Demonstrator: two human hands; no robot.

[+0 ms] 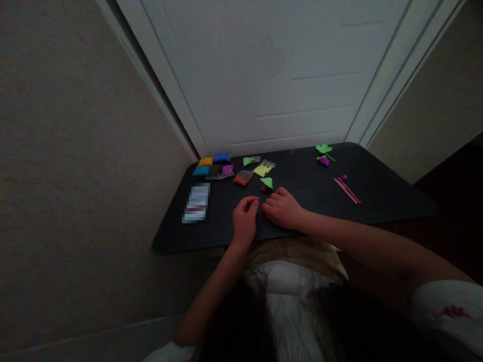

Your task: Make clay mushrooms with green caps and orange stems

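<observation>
My left hand (245, 216) is over the front middle of the black table, its thumb and forefinger pinched together. What sits between those fingertips, if anything, is too small to make out. My right hand (284, 208) rests just right of it, fingers curled down toward the tabletop and their tips hidden. Just beyond both hands stands a small clay piece with a light green cone-shaped top (266, 182) and an orange-red lump (263, 188) under it. Behind it lie an orange-red clay bag (243, 178) and a yellow clay bag (264, 168).
Several more clay bags, including a blue bag (222, 158), sit at the back left of the black table (226, 236). A blurred-out phone-like rectangle (196, 202) lies at left. On the right are pink sticks (347, 191), a purple clay piece (323, 161) and a green clover shape (323, 149).
</observation>
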